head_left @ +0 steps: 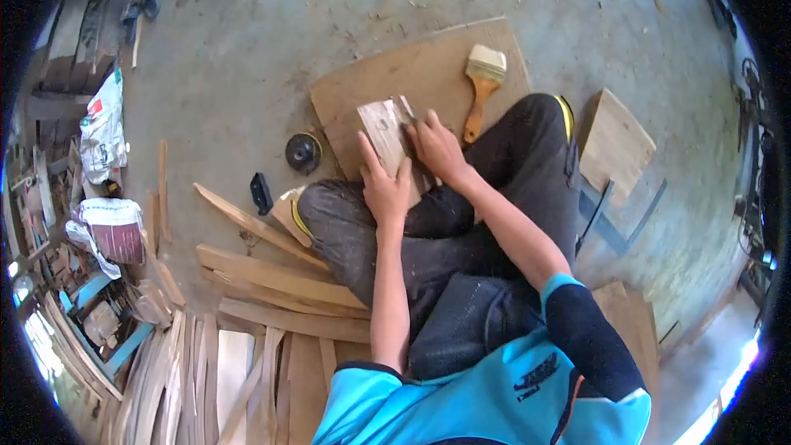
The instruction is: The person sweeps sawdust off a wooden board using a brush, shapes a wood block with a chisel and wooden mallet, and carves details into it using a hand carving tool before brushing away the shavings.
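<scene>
My left hand (386, 187) lies on the lower part of a pale wooden piece (381, 126), its fingers spread. At the right edge of that piece, my right hand (437, 146) has its fingers bent round a small thin tool (404, 110), mostly hidden by the fingers. Under both is a brown board (437, 58) on the floor, in front of my crossed legs. A wide brush (480, 91) with an orange-brown handle rests on the board, right of my right hand.
A round black object (303, 153) and a small black block (261, 194) sit left of my knee. Wooden strips (272, 276) lie at the lower left. On the right are a wooden block (616, 147) and a flat angled piece (610, 233). Sacks (105, 132) stand far left.
</scene>
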`<state>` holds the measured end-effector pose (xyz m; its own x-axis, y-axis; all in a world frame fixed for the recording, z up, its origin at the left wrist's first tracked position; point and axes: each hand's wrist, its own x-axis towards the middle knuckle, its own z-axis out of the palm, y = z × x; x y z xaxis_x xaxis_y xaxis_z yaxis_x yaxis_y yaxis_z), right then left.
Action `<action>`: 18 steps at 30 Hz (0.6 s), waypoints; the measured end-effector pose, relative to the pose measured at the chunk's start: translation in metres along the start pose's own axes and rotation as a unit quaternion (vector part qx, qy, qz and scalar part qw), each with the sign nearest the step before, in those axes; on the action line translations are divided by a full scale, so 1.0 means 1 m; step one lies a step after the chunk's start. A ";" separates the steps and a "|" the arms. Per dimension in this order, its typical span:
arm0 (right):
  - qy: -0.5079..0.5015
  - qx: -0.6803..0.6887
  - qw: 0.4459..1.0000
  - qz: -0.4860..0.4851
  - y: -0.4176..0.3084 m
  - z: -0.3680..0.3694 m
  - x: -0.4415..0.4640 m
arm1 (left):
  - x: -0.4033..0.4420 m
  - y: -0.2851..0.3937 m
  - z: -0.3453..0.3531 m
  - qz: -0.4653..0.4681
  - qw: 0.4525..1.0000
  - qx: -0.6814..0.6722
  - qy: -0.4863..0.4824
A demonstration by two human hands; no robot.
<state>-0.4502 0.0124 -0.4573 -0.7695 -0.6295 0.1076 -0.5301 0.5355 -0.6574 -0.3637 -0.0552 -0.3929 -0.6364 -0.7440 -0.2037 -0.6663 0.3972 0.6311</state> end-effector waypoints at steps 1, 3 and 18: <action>-0.038 0.014 0.999 0.021 -0.006 -0.009 -0.007 | 0.002 -0.004 0.001 0.002 1.000 -0.026 0.011; -0.060 0.022 0.998 0.030 -0.015 -0.024 -0.019 | 0.005 -0.017 0.004 -0.007 0.997 -0.075 0.004; 0.042 0.187 0.981 0.004 0.003 0.008 0.028 | 0.005 0.001 0.008 0.078 0.995 -0.008 0.069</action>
<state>-0.4707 -0.0082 -0.4627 -0.8081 -0.5691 0.1520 -0.3679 0.2860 -0.8848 -0.3709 -0.0546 -0.3989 -0.6719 -0.7406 0.0010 -0.5564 0.5057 0.6593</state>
